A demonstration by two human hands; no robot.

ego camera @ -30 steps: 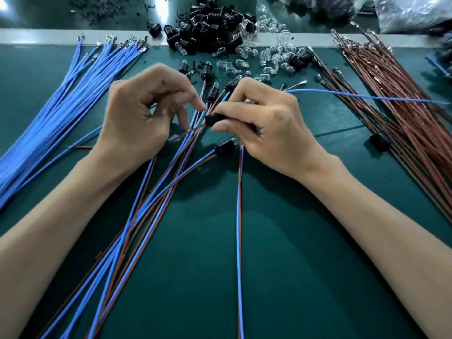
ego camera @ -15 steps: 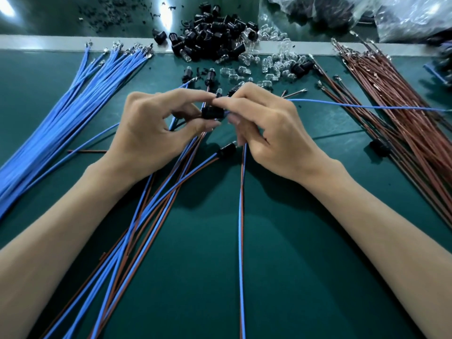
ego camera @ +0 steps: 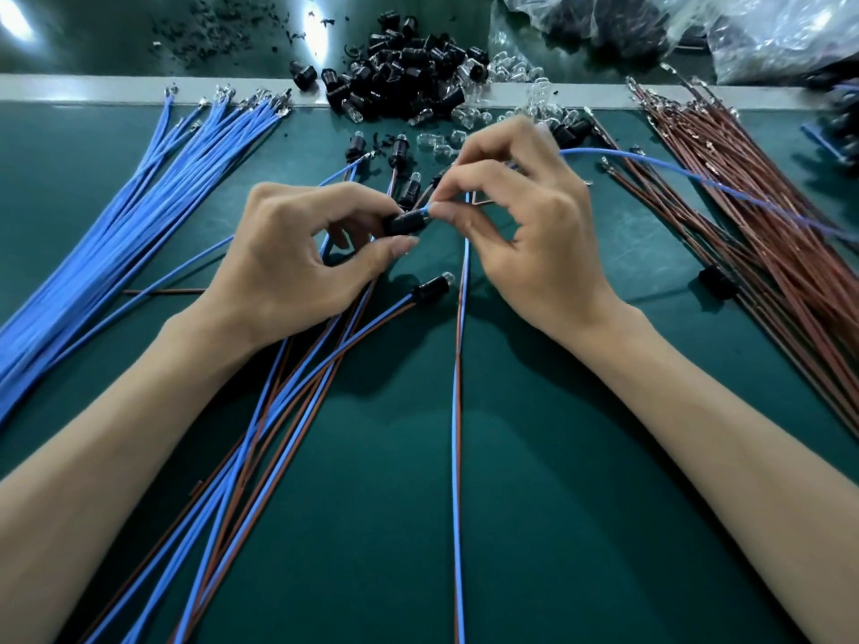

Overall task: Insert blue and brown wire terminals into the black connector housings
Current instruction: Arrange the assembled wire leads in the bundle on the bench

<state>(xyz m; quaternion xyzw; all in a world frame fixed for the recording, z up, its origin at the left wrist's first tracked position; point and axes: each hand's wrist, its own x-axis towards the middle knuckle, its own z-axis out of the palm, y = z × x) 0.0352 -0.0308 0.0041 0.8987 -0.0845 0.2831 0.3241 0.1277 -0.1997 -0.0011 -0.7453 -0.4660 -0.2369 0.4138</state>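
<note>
My left hand [ego camera: 297, 253] pinches a small black connector housing [ego camera: 405, 224] between thumb and fingertips above the green mat. My right hand [ego camera: 525, 216] pinches the end of a blue wire [ego camera: 650, 162] right at the housing's opening; the wire arcs from behind that hand to the right, over the brown bundle. The wire's terminal is hidden by my fingertips. A finished housing with a clear bulb [ego camera: 430, 288] lies just below, with blue and brown wires trailing from it.
Loose blue wires [ego camera: 139, 206] fan out at the left, brown wires [ego camera: 767, 216] at the right. A pile of black housings [ego camera: 409, 81] and clear bulbs [ego camera: 502, 113] sits at the back. Finished wire pairs [ego camera: 279, 434] run toward me. Plastic bags [ego camera: 743, 30] lie at the back right.
The housing passed from my right fingers into my left hand's pinch. My right hand now pinches the blue wire's end against the housing. The view shifted slightly downward.
</note>
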